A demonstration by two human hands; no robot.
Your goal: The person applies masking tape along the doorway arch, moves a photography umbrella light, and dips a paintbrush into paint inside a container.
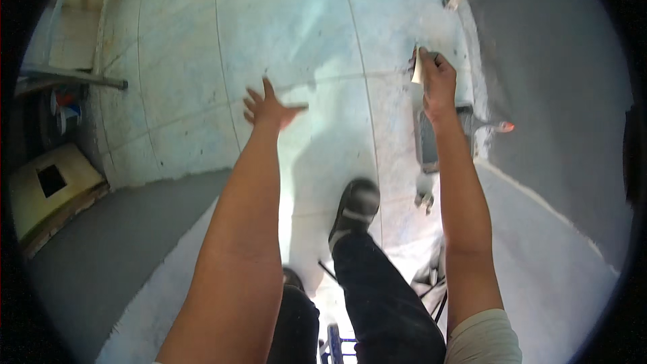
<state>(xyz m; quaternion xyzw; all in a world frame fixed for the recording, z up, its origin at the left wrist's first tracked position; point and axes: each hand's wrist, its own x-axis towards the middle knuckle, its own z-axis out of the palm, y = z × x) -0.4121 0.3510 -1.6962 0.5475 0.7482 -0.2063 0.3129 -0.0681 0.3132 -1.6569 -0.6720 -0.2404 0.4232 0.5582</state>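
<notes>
My left hand [270, 107] is held over the tiled floor [293, 25], fingers spread, with nothing in it. My right hand [438, 81] pinches a small, pale, flat piece [418, 66], perhaps folded paper or sandpaper; its other side looks dark. Below that hand, partly hidden by my right forearm, a dark rectangular tray [428, 144] lies on the floor beside the wall. A brush-like tool with an orange-tipped handle [507, 126] sticks out to the right of the tray.
A grey wall [546, 71] with a rough white lower edge runs along the right. Ladder-like metal legs [108, 81] stand at the left, above a yellowish board [71, 177] with a square hole. A small crumpled object [424, 199] lies below the tray. My shoe [359, 202] is on the tiles.
</notes>
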